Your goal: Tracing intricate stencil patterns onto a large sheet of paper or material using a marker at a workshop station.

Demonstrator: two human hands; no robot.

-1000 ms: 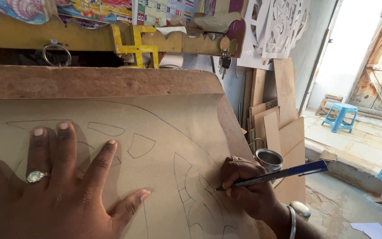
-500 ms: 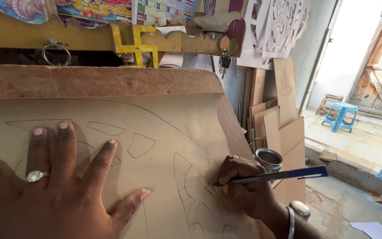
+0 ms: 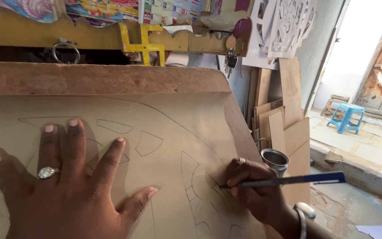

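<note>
- The right hand [image 3: 255,190] pinches a blue pen [image 3: 288,180] between thumb and fingertips, its tip touching the brown paper sheet [image 3: 173,115] near the sheet's right edge, among curved pencilled outlines.
- The left hand [image 3: 67,186] lies flat with fingers spread wide, gripping nothing, pressing the sheet down toward its lower left; a ring [image 3: 47,172] sits on one finger.
- Likely risk: if the flat palm eases, the sheet could slide on the sloped wooden board [image 3: 102,79] and the line would stray from the pattern.
- A metal cup [image 3: 274,160] stands just beside the board's right edge, near the drawing wrist; a sweep of the arm could knock it.
- The board is worn and brown, and the sheet covers most of it below the top edge.
- Beyond, plywood offcuts [image 3: 284,106] lean by a wall, a blue stool [image 3: 345,117] stands near a bright doorway.
</note>
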